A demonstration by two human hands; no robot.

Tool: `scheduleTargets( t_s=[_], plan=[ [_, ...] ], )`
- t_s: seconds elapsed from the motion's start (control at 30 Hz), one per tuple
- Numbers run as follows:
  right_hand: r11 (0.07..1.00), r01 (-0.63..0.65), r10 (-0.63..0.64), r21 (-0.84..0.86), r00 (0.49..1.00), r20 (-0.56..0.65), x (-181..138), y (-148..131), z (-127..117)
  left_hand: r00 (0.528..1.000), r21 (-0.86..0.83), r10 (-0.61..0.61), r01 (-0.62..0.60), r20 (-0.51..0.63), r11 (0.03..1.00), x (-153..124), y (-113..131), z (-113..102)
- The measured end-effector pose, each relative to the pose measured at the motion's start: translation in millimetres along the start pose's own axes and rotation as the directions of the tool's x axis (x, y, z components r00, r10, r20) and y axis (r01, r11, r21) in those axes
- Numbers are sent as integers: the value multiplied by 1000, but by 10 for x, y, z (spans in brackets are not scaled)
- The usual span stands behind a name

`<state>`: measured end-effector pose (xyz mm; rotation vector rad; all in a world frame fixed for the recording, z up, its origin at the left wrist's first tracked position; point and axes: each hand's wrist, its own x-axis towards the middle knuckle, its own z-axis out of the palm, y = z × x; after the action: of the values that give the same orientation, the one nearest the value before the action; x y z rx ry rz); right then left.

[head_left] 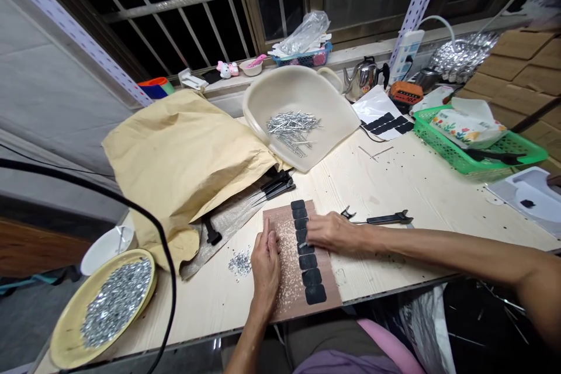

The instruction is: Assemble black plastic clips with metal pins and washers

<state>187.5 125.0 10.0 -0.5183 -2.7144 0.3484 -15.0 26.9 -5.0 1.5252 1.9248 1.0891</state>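
Note:
A brown board (289, 305) lies at the table's front edge, scattered with pale specks. Down it runs a row of black rounded-square pads (308, 261). Along the board's left edge rests my left hand (265, 263), index finger stretched out and thumb apart. Above the pads, my right hand (335, 232) has its fingers drawn together over the middle of the row; anything between the fingertips is hidden. Small shiny metal pieces (240, 264) lie in a loose heap left of my left hand. Beyond my right forearm sits a black tool with a forked end (388, 219).
A yellow bowl (61, 342) of small metal pieces stands at front left. Behind are a paper sack (188, 152), black-handled tools (278, 186) and a pale basin (337, 123) holding thin metal pins. At right are a green basket (482, 165) and a kettle (364, 79).

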Motion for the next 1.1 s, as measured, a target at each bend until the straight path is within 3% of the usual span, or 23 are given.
scheduleTargets(
  t_s=[0.07,0.2,0.3,0.43,0.57,0.67,0.8,0.93,1.03,1.1],
  plan=[
    [1000,14,-14,19,1000,10,-5,6,28,1000,7,-1,1,5,1000,-5,8,2],
    [987,-160,160,4,985,-69,86,221,9,999,34,-17,16,29,999,-14,23,2],
    [987,-160,158,-17,985,-75,119,302,14,1000,37,-11,10,26,999,-5,22,7],
    [990,-132,135,58,989,-58,-34,-33,115,1000,28,8,-8,10,1000,-2,15,24],
    [994,10,-11,108,1000,8,-315,-384,99,999,14,30,-30,-25,999,-41,19,18],
    [992,-102,104,69,994,-30,-540,-315,-108,995,10,96,-96,-36,995,5,15,-27],
    [950,-283,278,-131,959,-61,-861,-21,-430,977,122,204,-195,-68,973,348,-25,-126],
    [913,-323,311,-250,946,-90,-1077,172,-538,986,332,164,-144,-30,932,836,-131,-208],
    [915,-350,330,-203,936,-126,-988,244,-497,988,433,131,-153,80,888,1058,-236,-229],
    [935,-329,311,-136,941,-135,-719,184,-461,980,467,139,-189,140,864,1113,-287,-220]
  ],
)
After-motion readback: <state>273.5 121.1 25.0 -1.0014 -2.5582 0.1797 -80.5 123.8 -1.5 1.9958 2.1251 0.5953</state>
